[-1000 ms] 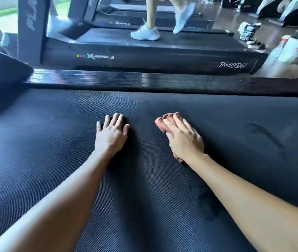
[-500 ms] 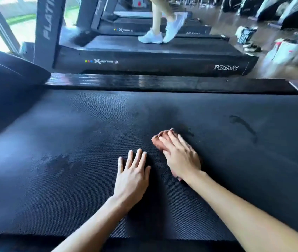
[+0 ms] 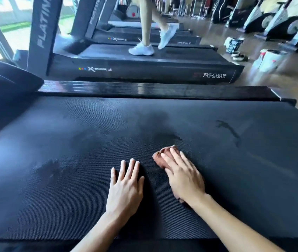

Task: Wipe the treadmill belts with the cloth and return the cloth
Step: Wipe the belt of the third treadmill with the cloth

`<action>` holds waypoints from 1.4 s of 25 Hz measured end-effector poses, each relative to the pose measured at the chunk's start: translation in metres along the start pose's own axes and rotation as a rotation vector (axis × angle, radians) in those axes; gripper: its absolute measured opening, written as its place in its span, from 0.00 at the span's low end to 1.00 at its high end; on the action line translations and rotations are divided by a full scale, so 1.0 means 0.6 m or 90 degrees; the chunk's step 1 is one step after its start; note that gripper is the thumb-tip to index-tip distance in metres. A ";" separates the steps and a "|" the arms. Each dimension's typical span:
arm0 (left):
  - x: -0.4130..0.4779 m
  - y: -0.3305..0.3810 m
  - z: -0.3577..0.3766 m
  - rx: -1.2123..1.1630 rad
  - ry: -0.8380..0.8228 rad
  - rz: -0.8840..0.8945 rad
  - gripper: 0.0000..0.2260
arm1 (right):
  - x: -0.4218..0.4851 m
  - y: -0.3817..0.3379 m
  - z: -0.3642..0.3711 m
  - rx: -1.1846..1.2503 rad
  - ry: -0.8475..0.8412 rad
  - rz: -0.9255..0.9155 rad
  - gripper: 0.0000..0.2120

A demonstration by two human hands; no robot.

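A wide black treadmill belt point(image 3: 71, 170) fills the lower view, with darker damp patches on it. A small reddish-brown cloth point(image 3: 161, 157) lies on the belt just right of centre. My right hand point(image 3: 182, 177) presses flat on the cloth with straight fingers, covering most of it. My left hand point(image 3: 126, 190) rests flat on the bare belt just to the left of the cloth, fingers spread and straight.
A glossy black side rail point(image 3: 144, 89) borders the belt's far edge. Beyond it stands a second treadmill point(image 3: 153, 70) where a person in white shoes point(image 3: 141, 50) walks. Bags point(image 3: 270, 60) lie on the floor at right. A dark motor cover point(image 3: 4, 84) rises at left.
Both hands and the cloth have slid back toward me along the belt, leaving a damp streak beyond the cloth. The person on the far treadmill keeps stepping.
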State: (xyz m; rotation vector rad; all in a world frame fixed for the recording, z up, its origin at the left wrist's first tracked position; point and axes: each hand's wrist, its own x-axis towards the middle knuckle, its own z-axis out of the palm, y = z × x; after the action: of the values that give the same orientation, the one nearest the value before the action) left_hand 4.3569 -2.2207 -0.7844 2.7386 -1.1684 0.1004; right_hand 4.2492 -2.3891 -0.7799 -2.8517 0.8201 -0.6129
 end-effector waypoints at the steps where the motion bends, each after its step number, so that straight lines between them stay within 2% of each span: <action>1: 0.000 0.000 0.002 0.003 0.002 0.002 0.26 | -0.001 -0.009 -0.005 -0.005 0.009 0.060 0.28; 2: -0.001 0.000 0.002 0.001 0.005 0.003 0.26 | -0.017 -0.020 -0.001 -0.014 0.020 0.064 0.28; 4: 0.002 -0.001 0.003 -0.003 0.012 0.006 0.26 | -0.072 -0.033 0.006 -0.049 0.047 -0.085 0.27; 6: 0.003 0.001 0.002 -0.005 0.002 0.005 0.27 | -0.074 -0.007 -0.003 -0.046 0.020 -0.133 0.26; 9: 0.002 0.001 0.000 -0.014 -0.010 0.005 0.31 | -0.036 0.003 -0.020 -0.007 0.007 0.096 0.27; 10: 0.002 0.000 0.000 -0.024 -0.008 0.001 0.32 | -0.051 -0.011 -0.016 -0.013 0.016 0.103 0.27; 13: 0.000 0.002 -0.006 -0.027 0.000 0.001 0.32 | -0.131 -0.020 -0.025 -0.041 0.024 -0.116 0.25; 14: 0.002 0.002 -0.007 -0.026 0.006 0.002 0.32 | -0.126 0.000 -0.031 -0.024 -0.002 -0.145 0.25; 17: 0.000 0.005 -0.008 -0.024 -0.006 -0.004 0.33 | -0.090 0.014 -0.049 -0.015 0.006 0.037 0.26; 18: 0.000 0.004 -0.008 -0.018 0.000 -0.002 0.33 | -0.104 -0.002 -0.045 -0.015 0.004 0.066 0.26; 21: 0.003 0.002 -0.008 -0.016 -0.002 0.002 0.31 | -0.164 -0.020 -0.048 -0.020 0.005 -0.158 0.25; 22: 0.002 0.002 -0.007 -0.015 -0.002 0.002 0.30 | -0.158 0.001 -0.052 -0.018 -0.018 -0.185 0.25; 23: 0.002 0.001 -0.005 -0.018 -0.002 0.002 0.27 | -0.138 0.021 -0.057 -0.012 -0.026 -0.127 0.24; 25: 0.003 0.001 -0.001 -0.026 0.002 0.001 0.24 | -0.114 0.027 -0.064 -0.006 0.000 0.077 0.25; 26: 0.003 0.001 0.000 -0.026 0.008 0.001 0.24 | -0.128 0.012 -0.058 -0.003 0.011 0.121 0.26; 27: 0.003 0.001 -0.001 -0.024 0.012 0.001 0.24 | -0.155 -0.009 -0.054 -0.013 0.013 0.052 0.26; 29: 0.004 0.001 -0.001 -0.024 0.008 0.004 0.24 | -0.190 -0.005 -0.061 -0.011 -0.007 -0.174 0.25; 30: 0.004 0.000 0.000 -0.028 0.007 0.002 0.23 | -0.179 0.023 -0.068 0.009 -0.045 -0.204 0.25; 31: 0.004 -0.001 0.000 -0.032 0.006 0.000 0.23 | -0.158 0.049 -0.077 0.024 -0.062 -0.133 0.25; 33: 0.002 0.002 -0.001 -0.037 0.007 -0.005 0.24 | -0.135 0.068 -0.082 0.026 -0.042 0.117 0.26; 34: 0.002 0.003 -0.001 -0.037 0.010 -0.005 0.24 | -0.145 0.057 -0.076 0.012 -0.014 0.165 0.26; 35: 0.001 0.003 -0.001 -0.040 0.011 -0.006 0.24 | -0.163 0.037 -0.070 -0.015 0.002 0.103 0.27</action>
State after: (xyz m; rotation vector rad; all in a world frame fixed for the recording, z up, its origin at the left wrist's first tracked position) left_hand 4.3563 -2.2224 -0.7835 2.6828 -1.1338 0.0850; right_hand 4.1457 -2.3560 -0.7805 -2.7693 1.0513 -0.5911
